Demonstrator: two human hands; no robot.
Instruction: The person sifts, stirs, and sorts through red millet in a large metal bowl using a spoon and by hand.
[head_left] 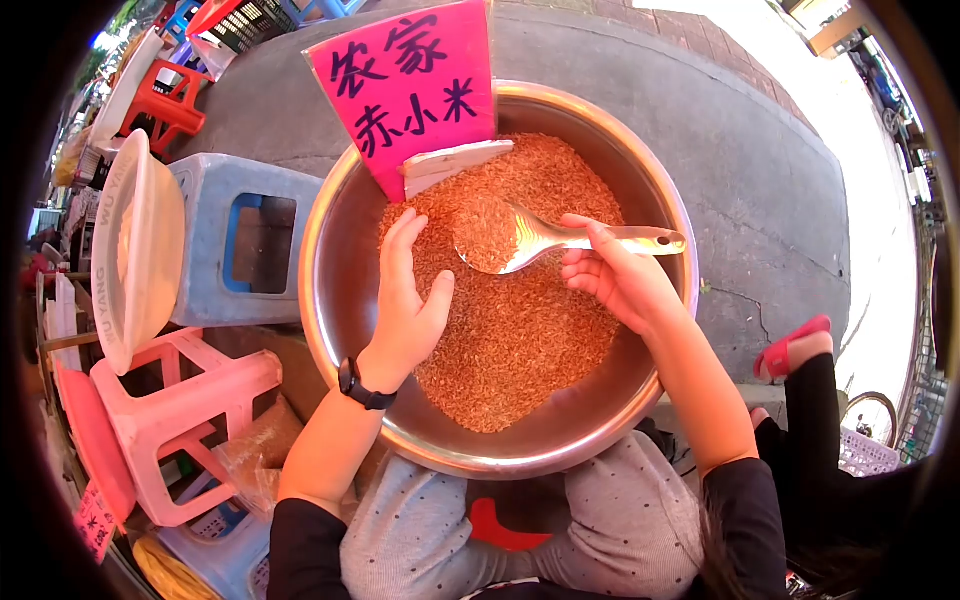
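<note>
A wide steel basin (345, 300) filled with reddish-brown rice (500, 350) sits before my knees. My right hand (612, 272) grips the handle of a shiny metal rice scoop (545, 240), thumb on top. The scoop's bowl is heaped with rice and is level over the middle of the pile. To its left, my left hand (408, 300) is open, thumb apart from the fingers, at the left side of the rice. A pink handwritten sign (410, 80) stands at the basin's far side, behind a whitish flat piece (455, 163) stuck in the rice.
Left of the basin stand a blue-grey stool (235, 240) with a large pale plastic bowl (140, 250) and a pink stool (190, 400). A bag of grain (262, 440) lies beside it. A person's foot in a pink sandal (795, 348) shows at right.
</note>
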